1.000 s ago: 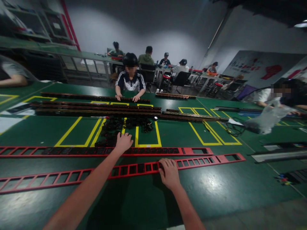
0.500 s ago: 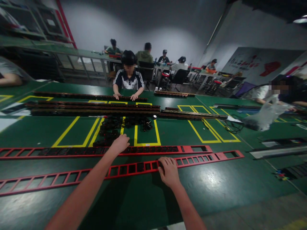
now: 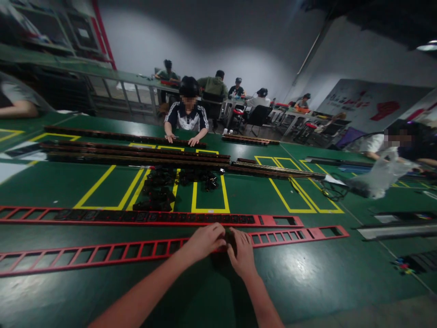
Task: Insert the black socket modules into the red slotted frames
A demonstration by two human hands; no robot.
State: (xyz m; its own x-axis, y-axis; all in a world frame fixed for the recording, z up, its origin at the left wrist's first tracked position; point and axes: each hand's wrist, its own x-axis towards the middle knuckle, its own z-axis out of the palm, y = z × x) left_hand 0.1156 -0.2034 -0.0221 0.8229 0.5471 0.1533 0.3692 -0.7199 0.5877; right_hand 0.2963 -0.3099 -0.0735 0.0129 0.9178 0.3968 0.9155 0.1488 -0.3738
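Note:
A long red slotted frame (image 3: 131, 251) lies nearest me on the green table. My left hand (image 3: 209, 239) is over it with bent fingertips drawn together; whatever is in them is hidden. Close beside it, my right hand (image 3: 243, 248) curls its fingers and thumb around the same frame, the two sets of fingertips almost meeting over a dark slot. Just behind lies a second red frame (image 3: 268, 221), many of its slots filled with black socket-like modules (image 3: 177, 217). Beyond that is a loose pile of small black parts (image 3: 157, 198).
Long dark rails (image 3: 136, 152) lie across the table behind the pile. Yellow tape (image 3: 210, 211) marks rectangles on the green surface. At the right are a clear plastic bag (image 3: 382, 175) and metal strips (image 3: 392, 231). A co-worker (image 3: 187, 114) sits opposite, hands on a rail.
My left hand has come back from beside the black pile, moving right and nearer to meet my right hand at the near frame. My right hand has stayed at about the same place.

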